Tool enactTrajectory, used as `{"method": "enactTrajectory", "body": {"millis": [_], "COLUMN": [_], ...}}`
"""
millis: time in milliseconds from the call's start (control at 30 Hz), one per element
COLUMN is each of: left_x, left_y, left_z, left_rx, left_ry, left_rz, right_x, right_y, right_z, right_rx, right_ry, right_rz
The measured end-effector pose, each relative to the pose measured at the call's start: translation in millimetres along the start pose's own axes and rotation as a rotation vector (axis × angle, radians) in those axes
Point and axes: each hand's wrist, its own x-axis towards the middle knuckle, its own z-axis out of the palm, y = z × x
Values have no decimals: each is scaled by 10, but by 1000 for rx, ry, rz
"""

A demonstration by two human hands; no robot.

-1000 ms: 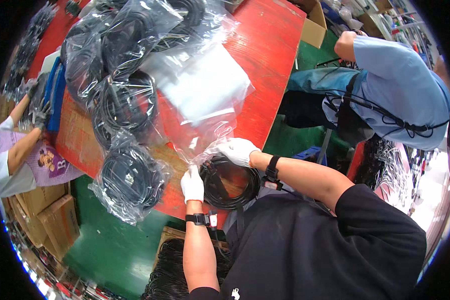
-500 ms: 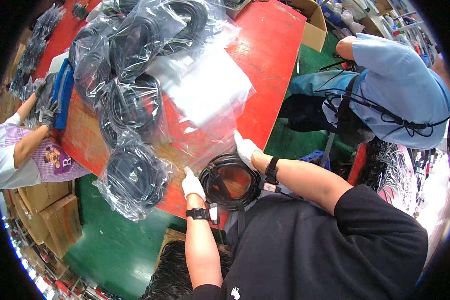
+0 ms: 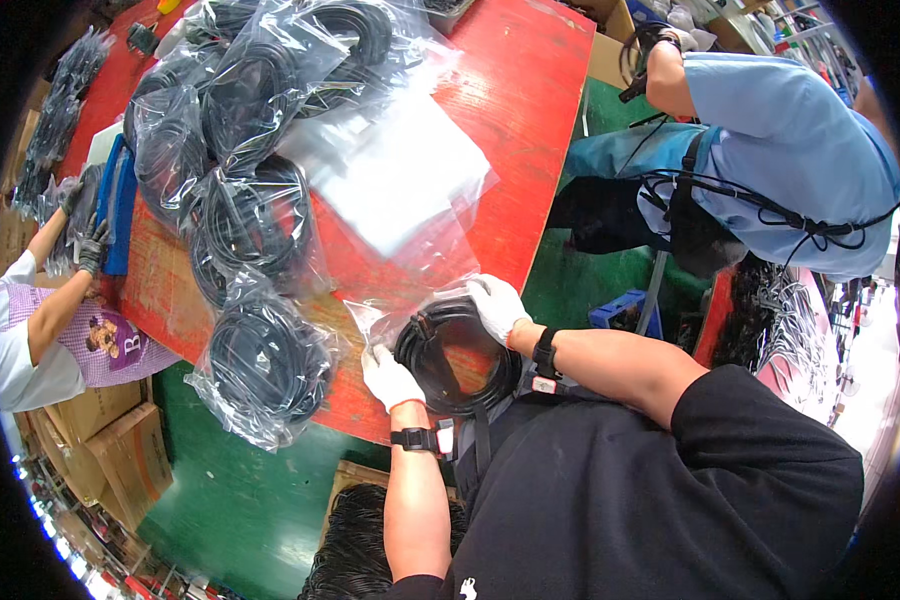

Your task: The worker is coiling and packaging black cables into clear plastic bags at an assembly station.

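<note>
A coil of black cable (image 3: 402,352) lies at the near edge of the red table, close to my body. A clear plastic bag (image 3: 410,262) reaches from the pile of bags to the coil, its near edge over the coil's far side. My left hand (image 3: 392,379), in a white glove, closes on the bag's edge at the coil's left. My right hand (image 3: 498,309), also gloved, is closed round the bag's other edge at the coil's far right, against the cable. The fingertips of both hands are partly hidden.
Flat clear bags (image 3: 400,175) lie stacked on the red table (image 3: 515,90). Several bagged cable coils (image 3: 260,225) are piled at the left, one (image 3: 270,360) overhanging the edge. Co-workers stand left and right. A box of black cables (image 3: 355,540) sits below.
Both hands have drawn the bag's near edge toward me, over the far part of the coil. My left hand has shifted slightly right and my right hand has come nearer the coil.
</note>
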Motion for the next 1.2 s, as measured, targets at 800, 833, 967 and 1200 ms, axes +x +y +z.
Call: {"method": "enactTrajectory", "body": {"millis": [800,833,967,1200], "left_x": [-469,-472,-240,-16], "left_y": [-100,-33,-35,-463], "left_z": [-275,-249,-202,-355], "left_rx": [515,516,471,312], "left_ry": [-84,-75,-81,-92], "left_rz": [213,164,116,3], "right_x": [-60,-57,-43,-130], "right_y": [-123,-113,-132,-132], "right_z": [30,-1,-83,18], "right_rx": [-95,-56,-47,-107], "right_ry": [-68,-73,-111,-60], "right_rz": [14,28,72,42]}}
